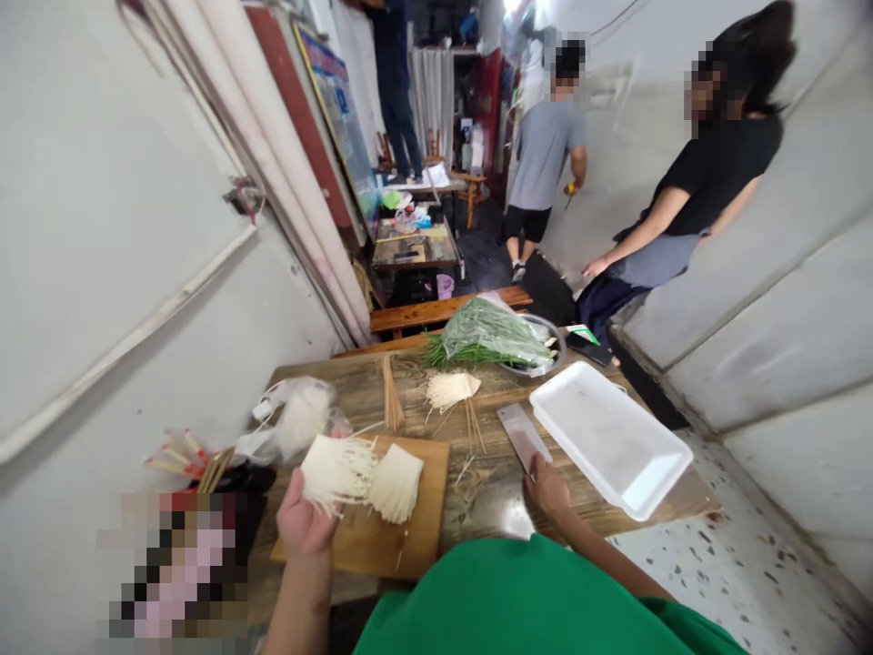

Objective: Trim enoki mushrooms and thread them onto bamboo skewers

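Note:
My left hand is closed round a flat bunch of enoki mushrooms, raised over the left part of the wooden cutting board. A second piece of enoki lies on the board, close beside the held bunch. To the right, my right hand grips a cleaver by its near end, the broad blade pointing away from me, flat on or just over the table. Behind the board, thin wooden skewers lie in a bundle. More enoki on skewers rests to their right.
A white plastic tray stands right of the cleaver. Bagged green vegetables lie across a metal bowl at the back edge, near a dark phone. A clear plastic bag sits at left. Several people are beyond the table.

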A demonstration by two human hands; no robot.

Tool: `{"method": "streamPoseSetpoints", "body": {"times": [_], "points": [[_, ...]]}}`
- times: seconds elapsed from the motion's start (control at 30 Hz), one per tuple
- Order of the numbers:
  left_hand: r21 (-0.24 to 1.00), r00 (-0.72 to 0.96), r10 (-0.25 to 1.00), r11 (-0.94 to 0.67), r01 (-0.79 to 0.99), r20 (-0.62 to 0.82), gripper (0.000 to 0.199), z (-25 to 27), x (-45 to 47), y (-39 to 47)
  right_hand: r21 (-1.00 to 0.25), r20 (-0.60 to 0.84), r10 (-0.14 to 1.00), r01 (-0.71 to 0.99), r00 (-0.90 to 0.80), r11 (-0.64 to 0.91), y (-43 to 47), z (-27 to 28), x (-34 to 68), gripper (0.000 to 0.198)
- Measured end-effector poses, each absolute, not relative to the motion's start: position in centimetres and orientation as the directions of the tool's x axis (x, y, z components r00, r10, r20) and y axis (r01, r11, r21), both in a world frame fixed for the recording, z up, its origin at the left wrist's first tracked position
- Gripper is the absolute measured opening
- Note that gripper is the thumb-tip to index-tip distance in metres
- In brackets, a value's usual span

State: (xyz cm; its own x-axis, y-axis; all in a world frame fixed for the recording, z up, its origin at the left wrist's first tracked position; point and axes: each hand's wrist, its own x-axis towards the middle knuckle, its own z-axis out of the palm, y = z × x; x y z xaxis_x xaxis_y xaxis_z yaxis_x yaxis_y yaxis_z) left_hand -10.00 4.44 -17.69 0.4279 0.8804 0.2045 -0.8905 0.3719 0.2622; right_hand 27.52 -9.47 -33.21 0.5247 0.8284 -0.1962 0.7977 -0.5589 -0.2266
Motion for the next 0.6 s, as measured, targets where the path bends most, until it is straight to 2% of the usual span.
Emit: {"method": "streamPoseSetpoints", "body": {"times": [0.1,0.27,0.47,0.6], "points": [[0.269,0.329,0.936,0.286,-0.920,0.129,0.055,-17.5,-10.6,3.8,-0.207,-0.230,0.851,0.831,0.472,-0.516,-9.8,-32.5,27.8,0.031],[0.279,0.215,0.977,0.203,-0.939,0.012,0.054,-16.6,-11.0,2.4,-0.224,-0.233,0.907,0.889,0.350,-0.400,-7.2,-29.6,27.2,0.035],[0.266,0.296,0.955,0.283,-0.921,0.009,0.049,-16.5,-10.8,1.0,-0.374,-0.297,0.954,0.915,0.037,-0.152,2.2,-26.6,21.8,0.026],[0.251,0.341,0.939,0.319,-0.914,0.047,0.049,-16.4,-10.4,0.3,-0.457,-0.357,0.928,0.886,-0.104,-0.076,9.0,-26.1,16.5,0.026]]}}
